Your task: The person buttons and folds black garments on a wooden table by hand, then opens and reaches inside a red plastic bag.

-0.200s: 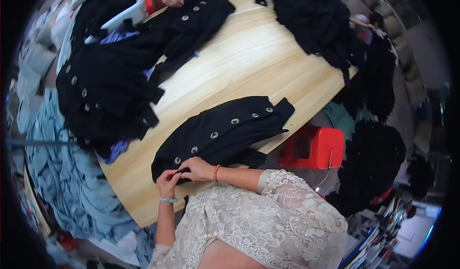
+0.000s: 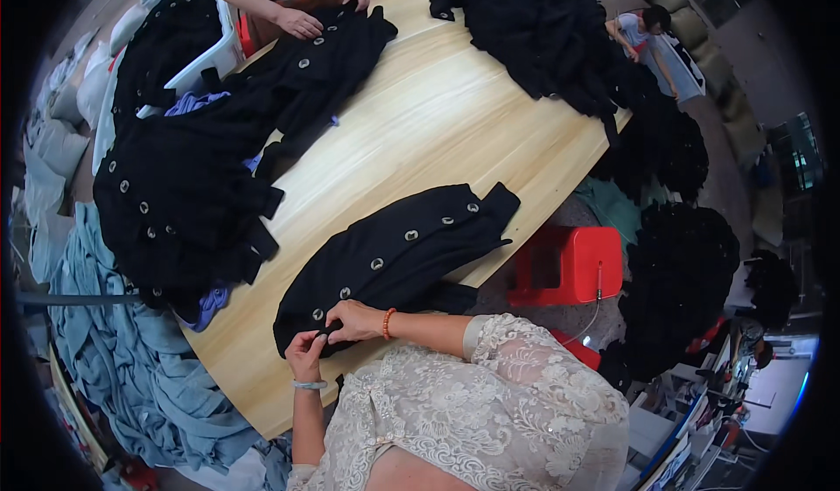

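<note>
A black garment [image 2: 398, 237] with a row of round metallic buttons lies on the wooden table [image 2: 420, 97] in front of me. At its near left corner, my left hand [image 2: 306, 354] pinches the edge of the cloth between thumb and fingers. Close beside it, my right hand [image 2: 353, 321] also grips that edge, fingers closed on the fabric. The fingertips of both hands nearly meet, and the bit of cloth between them is mostly hidden. A pale bracelet circles my left wrist; an orange bead one is on my right.
A pile of black garments [image 2: 179, 180] covers the table's left side, another black heap [image 2: 534, 36] its far right. Across the table, a person's hand [image 2: 299, 24] rests on black cloth. A red stool [image 2: 573, 265] stands right; blue-grey fabric [image 2: 131, 351] is heaped left.
The view has shifted slightly, showing more of the person across the table and another person at the far right. My hands stay on the same garment corner.
</note>
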{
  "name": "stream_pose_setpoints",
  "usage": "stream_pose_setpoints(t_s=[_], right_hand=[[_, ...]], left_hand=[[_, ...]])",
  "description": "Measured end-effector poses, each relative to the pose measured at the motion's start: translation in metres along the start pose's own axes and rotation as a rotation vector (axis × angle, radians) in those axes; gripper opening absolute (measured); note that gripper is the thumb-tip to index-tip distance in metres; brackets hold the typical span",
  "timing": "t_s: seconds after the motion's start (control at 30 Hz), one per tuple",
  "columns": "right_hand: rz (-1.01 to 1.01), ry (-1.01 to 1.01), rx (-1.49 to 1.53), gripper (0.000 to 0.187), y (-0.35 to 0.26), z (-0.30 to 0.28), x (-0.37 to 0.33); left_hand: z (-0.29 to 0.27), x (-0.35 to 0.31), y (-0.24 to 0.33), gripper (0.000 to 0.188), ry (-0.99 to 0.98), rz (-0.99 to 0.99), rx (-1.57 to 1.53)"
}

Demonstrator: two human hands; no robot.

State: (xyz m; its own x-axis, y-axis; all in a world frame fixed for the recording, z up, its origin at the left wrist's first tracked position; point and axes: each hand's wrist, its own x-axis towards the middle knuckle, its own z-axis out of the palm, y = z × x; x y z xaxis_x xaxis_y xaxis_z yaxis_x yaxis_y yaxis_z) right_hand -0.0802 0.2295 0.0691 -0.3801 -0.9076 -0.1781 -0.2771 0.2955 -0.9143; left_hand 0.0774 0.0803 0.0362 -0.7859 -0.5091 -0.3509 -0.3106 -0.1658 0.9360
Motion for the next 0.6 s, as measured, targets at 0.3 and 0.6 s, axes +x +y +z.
stream_pose_setpoints(t_s=[0.3, 0.6], right_hand=[[0.153, 0.011, -0.088, 0.037, 0.007, 0.001, -0.009], [0.008, 0.012, -0.162, 0.026, 0.001, 0.013, -0.008]], left_hand=[[0.009, 0.021, 0.029, 0.01, -0.19, -0.075, 0.317], [0.014, 0.067, -0.002, 0.017, -0.039, 0.233, 0.889]])
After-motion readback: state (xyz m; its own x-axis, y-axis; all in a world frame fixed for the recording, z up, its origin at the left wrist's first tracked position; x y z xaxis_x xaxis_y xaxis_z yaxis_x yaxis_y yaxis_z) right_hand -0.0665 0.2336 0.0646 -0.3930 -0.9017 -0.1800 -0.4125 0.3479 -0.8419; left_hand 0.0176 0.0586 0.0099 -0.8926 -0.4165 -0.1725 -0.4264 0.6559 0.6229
